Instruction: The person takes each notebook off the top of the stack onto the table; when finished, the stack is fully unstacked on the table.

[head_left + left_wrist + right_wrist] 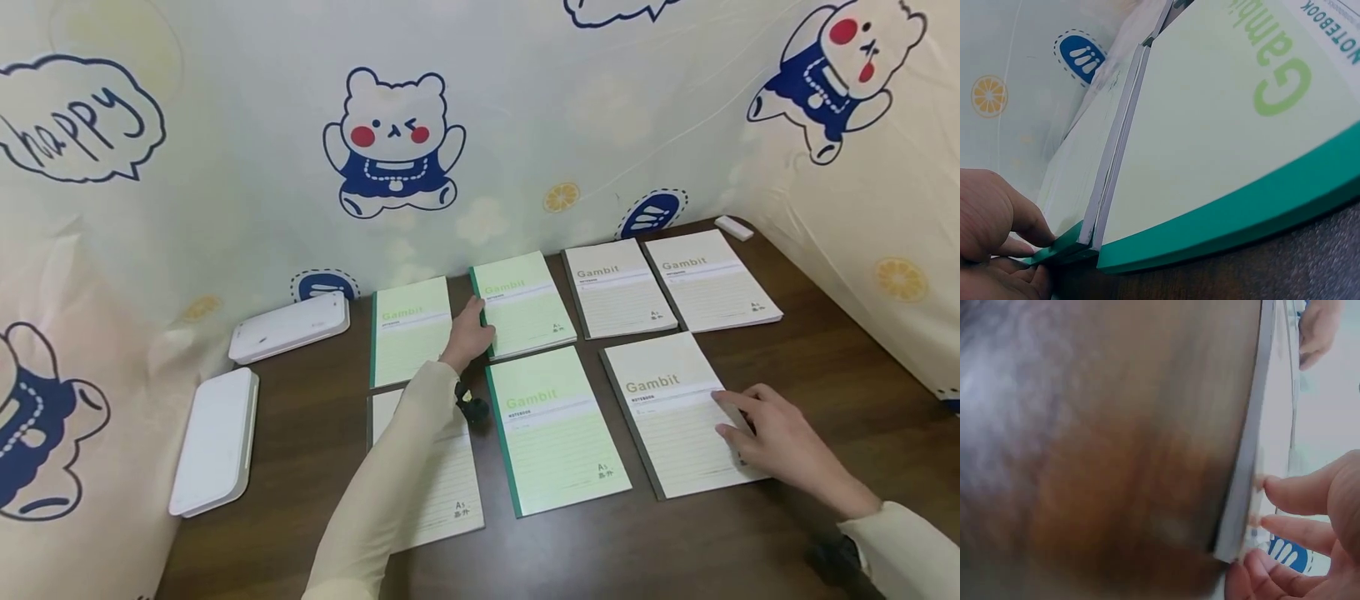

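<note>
- Seven Gambit notebooks lie flat on your dark table [825,367], four in the back row, three in front.
- Your left hand [468,335] reaches to the second green notebook [525,304] in the back row; its fingertips [1035,231] pinch that cover's near spine corner (the left wrist view shows this best).
- Your right hand [780,442] rests on the grey notebook [675,412] at front right, fingers [1291,494] nearly straight, touching its right edge.
- Between them lies the front green notebook [555,429].
- Two white cases [288,327] sit at the table's left, against the bear-print cloth [393,142].
</note>
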A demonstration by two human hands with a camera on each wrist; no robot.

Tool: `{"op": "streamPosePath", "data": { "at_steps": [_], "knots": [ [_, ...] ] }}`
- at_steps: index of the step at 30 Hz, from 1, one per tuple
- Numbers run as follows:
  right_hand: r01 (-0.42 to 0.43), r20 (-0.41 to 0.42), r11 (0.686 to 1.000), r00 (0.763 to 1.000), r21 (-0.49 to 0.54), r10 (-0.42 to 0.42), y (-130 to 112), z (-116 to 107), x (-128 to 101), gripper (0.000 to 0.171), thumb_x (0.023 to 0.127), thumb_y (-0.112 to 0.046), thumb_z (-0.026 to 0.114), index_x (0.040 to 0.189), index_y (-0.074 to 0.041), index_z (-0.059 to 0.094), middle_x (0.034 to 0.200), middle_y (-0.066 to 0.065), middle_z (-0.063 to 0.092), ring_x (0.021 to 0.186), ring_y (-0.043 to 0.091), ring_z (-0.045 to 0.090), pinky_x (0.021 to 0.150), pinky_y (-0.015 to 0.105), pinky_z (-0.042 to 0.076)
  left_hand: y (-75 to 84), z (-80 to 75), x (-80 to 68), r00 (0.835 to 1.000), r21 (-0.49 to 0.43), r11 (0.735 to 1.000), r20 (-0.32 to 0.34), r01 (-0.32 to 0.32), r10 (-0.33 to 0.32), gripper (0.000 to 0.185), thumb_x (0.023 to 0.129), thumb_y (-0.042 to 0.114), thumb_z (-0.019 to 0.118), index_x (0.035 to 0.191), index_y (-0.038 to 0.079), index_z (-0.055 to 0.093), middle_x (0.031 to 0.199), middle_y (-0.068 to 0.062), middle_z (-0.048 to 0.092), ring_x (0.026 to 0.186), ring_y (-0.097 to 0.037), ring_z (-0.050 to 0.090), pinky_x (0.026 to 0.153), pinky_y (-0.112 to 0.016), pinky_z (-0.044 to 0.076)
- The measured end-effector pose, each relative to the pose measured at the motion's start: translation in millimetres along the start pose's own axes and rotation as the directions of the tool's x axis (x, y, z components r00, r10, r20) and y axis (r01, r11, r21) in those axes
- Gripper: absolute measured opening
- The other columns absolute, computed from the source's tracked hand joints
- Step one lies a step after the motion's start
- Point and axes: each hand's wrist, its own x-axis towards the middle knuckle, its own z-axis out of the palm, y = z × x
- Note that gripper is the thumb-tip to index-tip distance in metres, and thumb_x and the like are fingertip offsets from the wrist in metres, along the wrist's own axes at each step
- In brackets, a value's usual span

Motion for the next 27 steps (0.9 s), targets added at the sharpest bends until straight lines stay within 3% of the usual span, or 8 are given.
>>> {"op": "streamPosePath", "data": {
  "at_steps": [3,6,9,12,14,18,23,27],
  "knots": [
    [0.006,0.017,1.0,1.0,0.018,-0.006,-4.5,-6.5,10.0,0.046,0.079,-0.012,0.076,0.119,0.007,0.063,0.093,0.02,0.06,0.074,0.023,0.051,0.057,0.029,0.039,-1.7,-2.2,-1.1,1.0,0.005,1.0,-0.003,-0.001,0.001,0.063,0.095,0.004,0.04,0.154,0.004,0.018,0.164,-0.009,0.004,0.125,-0.034,0.051,0.077,-0.035,0.037],
    [0.079,-0.049,0.995,0.996,0.055,-0.077,-13.5,-15.1,32.4,0.046,0.079,-0.012,0.076,0.119,0.006,0.062,0.096,0.025,0.061,0.076,0.028,0.056,0.057,0.032,0.043,-1.8,-3.5,-1.8,1.0,0.004,1.0,-0.003,-0.006,0.006,0.063,0.095,0.004,0.04,0.154,0.004,0.018,0.164,-0.009,0.004,0.127,-0.036,0.049,0.072,-0.033,0.035],
    [0.191,-0.109,0.977,0.978,0.097,-0.18,-32.1,-22.0,68.1,0.045,0.081,-0.012,0.076,0.121,0.005,0.061,0.1,0.027,0.063,0.08,0.033,0.061,0.059,0.036,0.048,-1.4,-3.4,-2.1,1.0,0.001,1.0,-0.011,-0.007,0.007,0.063,0.095,0.004,0.04,0.154,0.004,0.02,0.164,-0.009,0.006,0.101,-0.035,0.058,0.067,-0.032,0.035],
    [0.248,-0.071,0.956,0.968,0.155,-0.239,-57.4,-21.2,110.4,0.044,0.087,-0.014,0.071,0.126,0.004,0.058,0.111,0.029,0.063,0.089,0.04,0.064,0.067,0.044,0.054,-1.7,-1.0,-1.7,1.0,-0.005,1.0,-0.006,0.0,0.0,0.062,0.095,0.004,0.041,0.154,0.005,0.02,0.164,-0.008,0.007,0.079,-0.031,0.053,0.065,-0.032,0.035],
    [0.235,-0.001,0.95,0.971,0.206,-0.24,-74.8,-13.5,139.4,0.046,0.09,-0.016,0.067,0.13,0.004,0.055,0.118,0.031,0.061,0.097,0.043,0.064,0.075,0.049,0.055,-2.0,-0.8,-1.6,1.0,-0.006,1.0,-0.003,0.007,-0.007,0.062,0.095,0.004,0.041,0.154,0.006,0.021,0.164,-0.007,0.008,0.098,-0.026,0.059,0.071,-0.032,0.037],
    [0.165,0.123,0.957,0.972,0.24,-0.198,-102.1,15.2,185.7,0.051,0.093,-0.018,0.063,0.136,0.005,0.048,0.123,0.031,0.059,0.108,0.044,0.06,0.087,0.054,0.051,-1.9,0.0,-2.5,1.0,-0.029,1.0,0.015,0.009,-0.009,0.063,0.095,0.004,0.041,0.154,0.006,0.02,0.164,-0.007,0.006,0.127,-0.033,0.051,0.08,-0.035,0.038],
    [0.079,0.195,0.979,0.974,0.19,-0.117,-123.0,50.1,219.6,0.062,0.091,-0.026,0.065,0.14,0.007,0.043,0.13,0.031,0.055,0.123,0.045,0.05,0.101,0.055,0.042,-2.6,-2.1,-2.6,1.0,-0.023,1.0,-0.004,0.004,-0.004,0.062,0.096,0.004,0.042,0.154,0.006,0.021,0.164,-0.007,0.008,0.126,-0.034,0.052,0.078,-0.036,0.039],
    [0.03,0.201,0.989,0.978,0.147,-0.06,-127.2,66.5,230.9,0.069,0.089,-0.032,0.068,0.14,0.007,0.043,0.131,0.032,0.051,0.123,0.045,0.046,0.102,0.055,0.041,-2.5,-3.5,-3.2,1.0,-0.009,1.0,-0.015,0.006,-0.006,0.061,0.096,0.004,0.042,0.154,0.007,0.022,0.164,-0.006,0.009,0.136,-0.029,0.044,0.082,-0.034,0.038]
  ]
}}
